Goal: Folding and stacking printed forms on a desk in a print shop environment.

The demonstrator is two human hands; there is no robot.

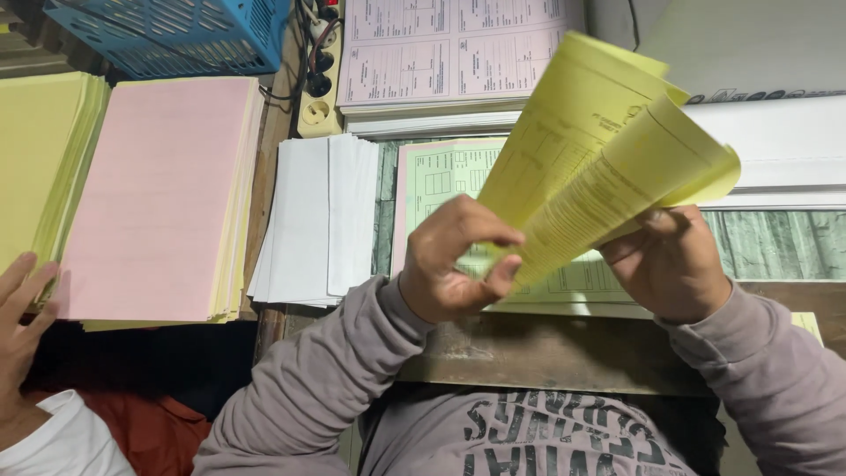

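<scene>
A: The yellow printed sheets are lifted above the table, curling up from both hands.

B: Yes. Left hand fingers pinch the lower edge; right hand fingers close behind. Better grip lightly and fan slowly, over the green form just beyond the fingers.

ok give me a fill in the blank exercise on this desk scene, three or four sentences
1. Both hands, the left hand and the right hand, hold printed sheets coloured ____.
2. The stack with the pink top sheet lies to the ____ of the white paper pile.
3. The basket at the top corner is ____ in colour.
4. Another person's hand rests at the ____ edge of the picture.

Missing words: yellow; left; blue; left
</scene>
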